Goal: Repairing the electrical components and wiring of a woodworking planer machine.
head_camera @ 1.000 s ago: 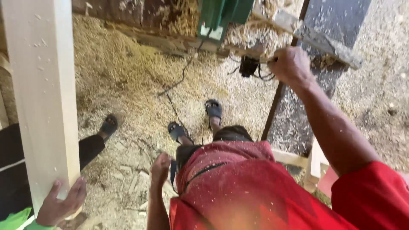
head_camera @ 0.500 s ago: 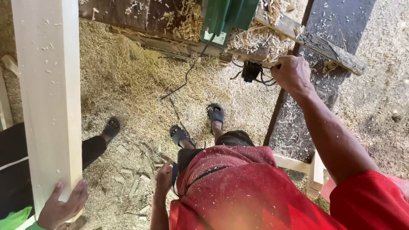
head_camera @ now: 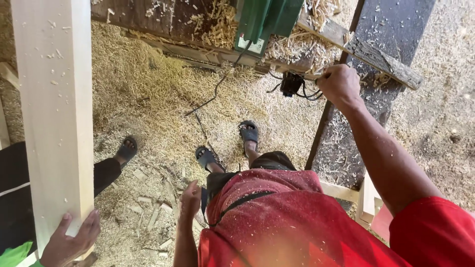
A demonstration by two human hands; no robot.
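My right hand (head_camera: 339, 85) reaches forward with its fingers closed around a thin cable beside a small black switch box (head_camera: 291, 83), which hangs with loose wires off a dusty wooden frame. Just behind it sits a green machine (head_camera: 267, 20). A dark cable (head_camera: 213, 94) trails from there over the shavings. My left hand (head_camera: 190, 198) hangs at my side by my red shirt, fingers loose and holding nothing. My sandalled feet (head_camera: 250, 133) stand on sawdust.
On the left, another person's hand (head_camera: 69, 240) holds a tall pale planed beam (head_camera: 54, 113), with that person's sandalled foot (head_camera: 126, 148) beside it. Thick wood shavings (head_camera: 148, 99) cover the floor. A dark weathered plank (head_camera: 366, 74) and wood offcuts (head_camera: 366, 198) lie to the right.
My right hand stays at the switch box and cable. My left hand stays at my side. The other person's beam and hand have barely shifted.
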